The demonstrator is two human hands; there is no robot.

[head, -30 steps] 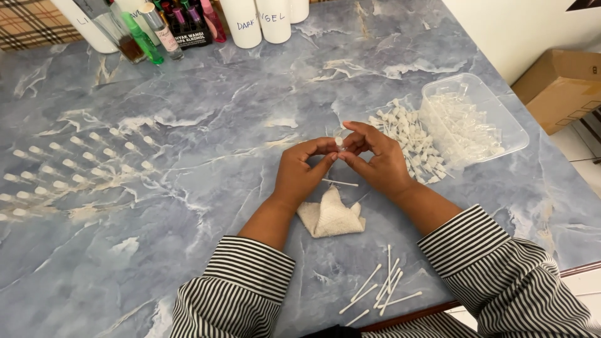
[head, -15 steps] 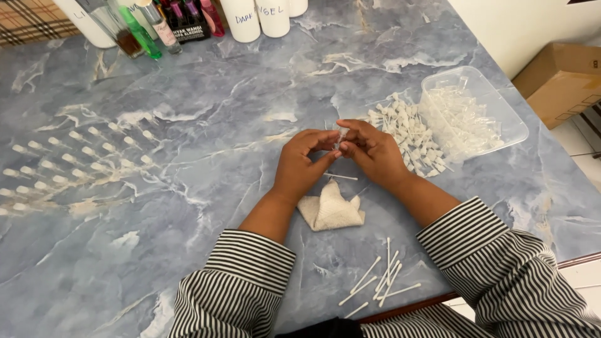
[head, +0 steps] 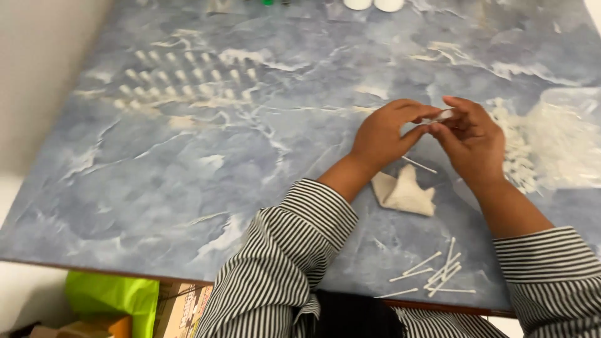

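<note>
Since a moment ago both hands have lifted slightly and the view has swung left. The left hand (head: 383,133) and right hand (head: 471,139) pinch 1 small white piece (head: 446,115) together above the marble table (head: 188,169) — beside 1 crumpled tissue (head: 404,193), about 8 loose sticks (head: 438,272) and 2 rows of finished buds (head: 188,81).

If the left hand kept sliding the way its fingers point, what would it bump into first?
The left hand points right, so it would first meet the right hand, which it already nearly touches around a small white piece.
</note>
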